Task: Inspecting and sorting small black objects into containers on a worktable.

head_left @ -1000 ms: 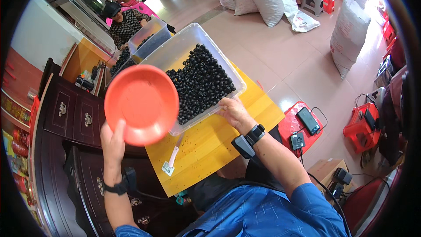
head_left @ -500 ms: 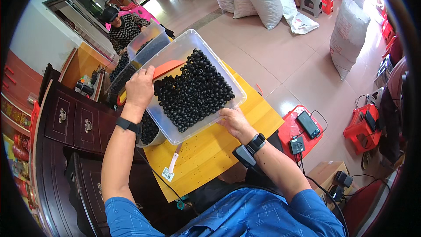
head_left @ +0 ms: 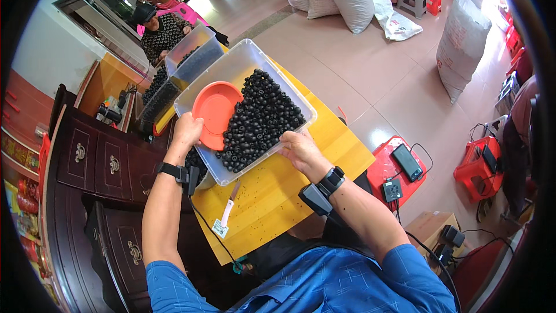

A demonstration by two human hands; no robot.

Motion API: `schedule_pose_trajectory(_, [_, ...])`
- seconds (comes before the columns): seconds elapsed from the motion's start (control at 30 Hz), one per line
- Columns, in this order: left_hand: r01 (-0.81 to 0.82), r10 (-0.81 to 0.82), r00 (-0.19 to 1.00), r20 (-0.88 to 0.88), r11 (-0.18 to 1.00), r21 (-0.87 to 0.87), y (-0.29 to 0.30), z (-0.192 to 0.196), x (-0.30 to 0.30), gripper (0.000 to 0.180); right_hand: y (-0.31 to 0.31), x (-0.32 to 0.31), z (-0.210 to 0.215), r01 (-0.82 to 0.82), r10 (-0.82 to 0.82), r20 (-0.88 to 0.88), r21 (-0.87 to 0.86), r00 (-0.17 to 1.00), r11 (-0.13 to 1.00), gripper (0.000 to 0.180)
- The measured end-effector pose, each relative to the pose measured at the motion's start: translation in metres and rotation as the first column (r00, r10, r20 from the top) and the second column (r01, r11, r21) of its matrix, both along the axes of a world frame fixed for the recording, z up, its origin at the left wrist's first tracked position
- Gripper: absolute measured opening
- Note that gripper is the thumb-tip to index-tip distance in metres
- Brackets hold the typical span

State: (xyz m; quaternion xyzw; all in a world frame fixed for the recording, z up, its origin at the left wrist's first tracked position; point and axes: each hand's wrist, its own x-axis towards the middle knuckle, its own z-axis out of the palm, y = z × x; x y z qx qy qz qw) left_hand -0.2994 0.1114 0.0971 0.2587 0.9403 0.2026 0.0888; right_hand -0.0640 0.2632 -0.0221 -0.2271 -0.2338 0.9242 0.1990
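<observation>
My left hand (head_left: pixel 186 129) grips the orange plastic plate (head_left: pixel 215 112) by its near rim, tilted inside the clear plastic tub (head_left: pixel 243 64) against the heap of small black round fruits (head_left: pixel 259 122). The plate looks light, stiff and smooth, so I judge the rim the best hold. My right hand (head_left: pixel 298 149) curls closed over the tub's near edge; loaded like this, it probably handles heavy and flexes. The tub sits on the yellow desk (head_left: pixel 324 145). A second clear bin (head_left: pixel 194 55) beyond also holds dark fruits.
</observation>
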Motion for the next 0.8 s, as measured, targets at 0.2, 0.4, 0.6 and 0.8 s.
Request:
schedule_pose_trajectory(0.2, [-0.068,0.022,0.980,0.200,0.972,0.226,0.004,-0.019,0.009,0.025,0.003,-0.003,-0.003,-0.039,0.039,-0.014,-0.019,0.999,0.999,0.062])
schedule_pose_trajectory(0.4, [-0.129,-0.012,0.914,0.406,0.939,0.318,0.021,-0.039,0.039,0.021,0.002,-0.005,-0.008,-0.061,0.061,-0.063,0.002,0.996,0.998,0.068])
schedule_pose_trajectory(0.6, [-0.428,-0.006,0.650,0.760,0.823,0.373,0.034,-0.072,0.059,0.031,0.003,-0.002,0.000,-0.055,0.055,0.027,0.002,0.998,0.998,0.062])
schedule_pose_trajectory(0.8, [-0.525,0.013,0.573,0.819,0.773,0.355,0.025,-0.077,0.060,0.031,0.006,-0.003,-0.001,-0.060,0.059,0.033,0.018,0.998,0.998,0.057])
